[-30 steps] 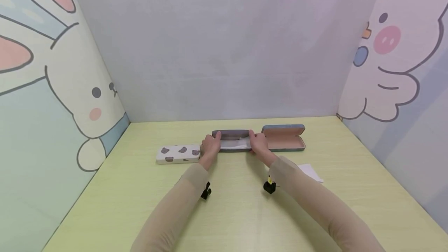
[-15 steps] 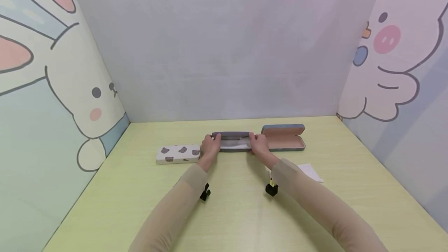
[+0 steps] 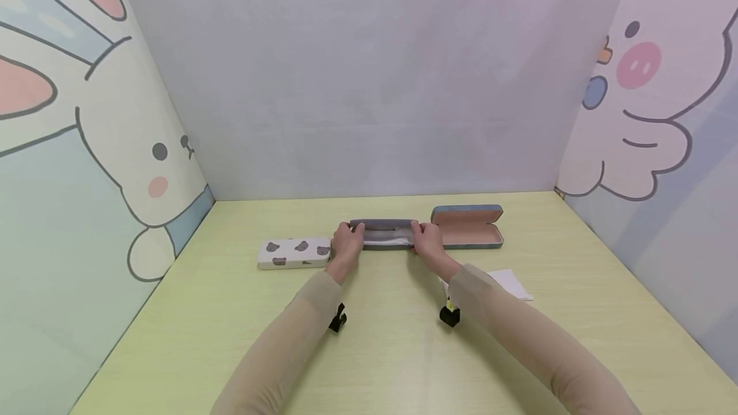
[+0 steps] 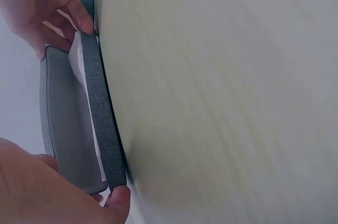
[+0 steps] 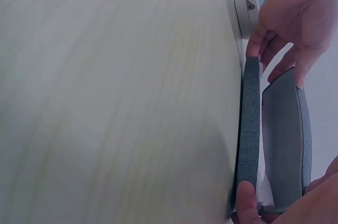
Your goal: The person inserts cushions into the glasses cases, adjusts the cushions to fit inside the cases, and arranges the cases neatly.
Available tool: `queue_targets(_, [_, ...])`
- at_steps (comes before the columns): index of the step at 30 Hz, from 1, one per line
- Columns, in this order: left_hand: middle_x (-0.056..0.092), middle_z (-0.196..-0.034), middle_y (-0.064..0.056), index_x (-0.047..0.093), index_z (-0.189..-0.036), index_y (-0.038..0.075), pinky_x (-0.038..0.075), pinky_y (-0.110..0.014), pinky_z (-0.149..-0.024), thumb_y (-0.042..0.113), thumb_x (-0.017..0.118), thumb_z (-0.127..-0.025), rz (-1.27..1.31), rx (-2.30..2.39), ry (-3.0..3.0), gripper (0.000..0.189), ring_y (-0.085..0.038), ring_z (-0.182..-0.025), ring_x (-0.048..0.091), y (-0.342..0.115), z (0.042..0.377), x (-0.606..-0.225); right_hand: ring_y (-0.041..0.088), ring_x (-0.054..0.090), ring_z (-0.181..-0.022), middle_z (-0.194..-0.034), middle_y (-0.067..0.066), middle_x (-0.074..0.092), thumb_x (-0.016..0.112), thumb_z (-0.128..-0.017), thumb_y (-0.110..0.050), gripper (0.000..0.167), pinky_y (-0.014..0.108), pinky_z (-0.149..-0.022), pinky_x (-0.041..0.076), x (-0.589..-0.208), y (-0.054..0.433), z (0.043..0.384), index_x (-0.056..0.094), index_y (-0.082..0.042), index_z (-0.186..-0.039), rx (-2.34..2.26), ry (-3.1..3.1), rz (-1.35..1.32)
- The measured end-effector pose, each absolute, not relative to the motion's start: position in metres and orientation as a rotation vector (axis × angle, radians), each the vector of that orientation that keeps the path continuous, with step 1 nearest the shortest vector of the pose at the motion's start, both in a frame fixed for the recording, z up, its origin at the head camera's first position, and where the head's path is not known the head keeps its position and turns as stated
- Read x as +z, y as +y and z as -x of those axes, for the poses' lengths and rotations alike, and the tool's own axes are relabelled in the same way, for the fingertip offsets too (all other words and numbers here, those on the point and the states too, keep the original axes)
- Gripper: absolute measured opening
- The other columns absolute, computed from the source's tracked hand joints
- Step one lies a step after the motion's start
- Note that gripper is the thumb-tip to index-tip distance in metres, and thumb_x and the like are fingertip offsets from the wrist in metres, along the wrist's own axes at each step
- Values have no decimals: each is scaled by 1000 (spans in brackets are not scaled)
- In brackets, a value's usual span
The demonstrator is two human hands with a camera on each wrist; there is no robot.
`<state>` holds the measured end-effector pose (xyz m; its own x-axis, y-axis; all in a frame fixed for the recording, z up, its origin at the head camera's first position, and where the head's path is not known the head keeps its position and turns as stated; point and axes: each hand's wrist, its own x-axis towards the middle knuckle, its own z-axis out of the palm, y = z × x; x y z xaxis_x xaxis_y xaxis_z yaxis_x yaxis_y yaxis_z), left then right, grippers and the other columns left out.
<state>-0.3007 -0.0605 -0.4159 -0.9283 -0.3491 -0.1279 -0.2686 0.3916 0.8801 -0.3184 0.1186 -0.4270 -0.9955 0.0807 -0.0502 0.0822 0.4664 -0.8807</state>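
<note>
In the head view a grey-blue glasses case (image 3: 383,224) lies partly open at the middle of the table, its lid tilted over the base. A whitish cloth (image 3: 387,237) shows inside it. My left hand (image 3: 346,243) grips the case's left end, thumb on the lid and fingers at the base, as the left wrist view shows. My right hand (image 3: 427,242) holds the right end the same way. Seen from the right wrist, the case's front wall (image 5: 250,123) stands along the tabletop, and a gap remains between lid (image 5: 282,139) and base.
Left of the case lies a white glasses case (image 3: 294,253) with bear prints. To the right stands another blue case (image 3: 467,226), open with a pinkish-brown lining. A white paper or cloth (image 3: 510,284) lies by the right sleeve. Printed walls enclose the yellowish table (image 3: 392,351).
Both hands have lowered the lid of the grey-blue glasses case forward, narrowing the gap over the cloth. The right forearm has shifted slightly right; the other cases have stayed in place.
</note>
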Motion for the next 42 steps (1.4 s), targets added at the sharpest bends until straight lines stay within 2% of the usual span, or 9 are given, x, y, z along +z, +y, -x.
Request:
queue_targets(9, [55, -134, -22, 49, -132, -2, 43, -45, -105, 24, 54, -97, -539, -1642, -2516, 44, -35, -127, 50, -61, 298, -417, 19, 60, -61, -65, 1, 46, 42, -103, -23, 36, 24, -62, 44, -430, 118, 315, 63, 5, -95, -1637, 2710, -124])
queue_targets(16, [57, -130, -24, 53, -128, -5, 42, -45, -106, 9, 57, -90, -561, -1598, -2500, 41, -37, -124, 53, -59, 295, -420, 17, 51, -66, -69, 6, 53, 48, -97, -13, 24, 25, -62, 41, -434, 118, 310, 63, 5, -92, -1590, 2725, -146])
queue_targets(20, [58, -128, -25, 53, -127, -7, 43, -45, -104, 5, 55, -88, -553, -1603, -2508, 41, -37, -122, 54, -60, 294, -420, 20, 50, -71, -71, 6, 52, 50, -96, -11, 20, 27, -63, 40, -431, 117, 307, 62, 3, -90, -1584, 2713, -174])
queue_targets(24, [55, -131, -26, 50, -129, -8, 42, -46, -106, 1, 50, -87, -547, -1622, -2522, 44, -37, -125, 51, -61, 294, -420, 19, 47, -68, -73, 9, 53, 52, -96, -9, 17, 28, -61, 40, -428, 118, 306, 62, 3, -91, -1557, 2688, -151])
queue_targets(27, [53, -133, -27, 47, -131, -8, 40, -47, -108, 2, 49, -87, -547, -1600, -2555, 45, -39, -127, 49, -62, 293, -417, 21, 52, -73, -90, 19, 60, 53, -96, -9, 20, 30, -65, 44, -424, 120, 305, 62, 6, -107, -1539, 2651, -103])
queue_targets(31, [43, -139, -26, 38, -139, -4, 34, -50, -110, 9, 51, -87, -498, -1470, -2617, 55, -40, -132, 37, -60, 288, -408, 32, 59, -105, -132, 28, 51, 53, -94, -10, 46, 38, -86, 51, -411, 129, 300, 45, 8, -136, -1547, 2583, -50])
queue_targets(34, [37, -140, -24, 36, -142, 1, 34, -51, -108, 13, 55, -86, -385, -1408, -2605, 60, -38, -131, 31, -53, 280, -401, 37, 54, -121, -141, 27, 45, 51, -94, -10, 52, 42, -94, 51, -398, 142, 293, 39, 8, -142, -1587, 2556, 4])
queue_targets(37, [44, -134, -22, 41, -139, 1, 41, -48, -103, 12, 59, -86, -194, -1401, -2631, 57, -35, -126, 39, -42, 268, -397, 37, 59, -112, -134, 27, 52, 50, -95, -10, 46, 41, -88, 54, -386, 163, 283, 45, 8, -137, -1605, 2582, 79])
queue_targets(42, [63, -109, -15, 54, -126, -2, 52, -36, -82, 15, 64, -88, 200, -1414, -2861, 42, -25, -96, 61, -20, 245, -398, 16, 61, -82, -120, 27, 59, 51, -96, -14, 41, 39, -76, 57, -376, 210, 263, 52, 8, -131, -1534, 2678, 178])
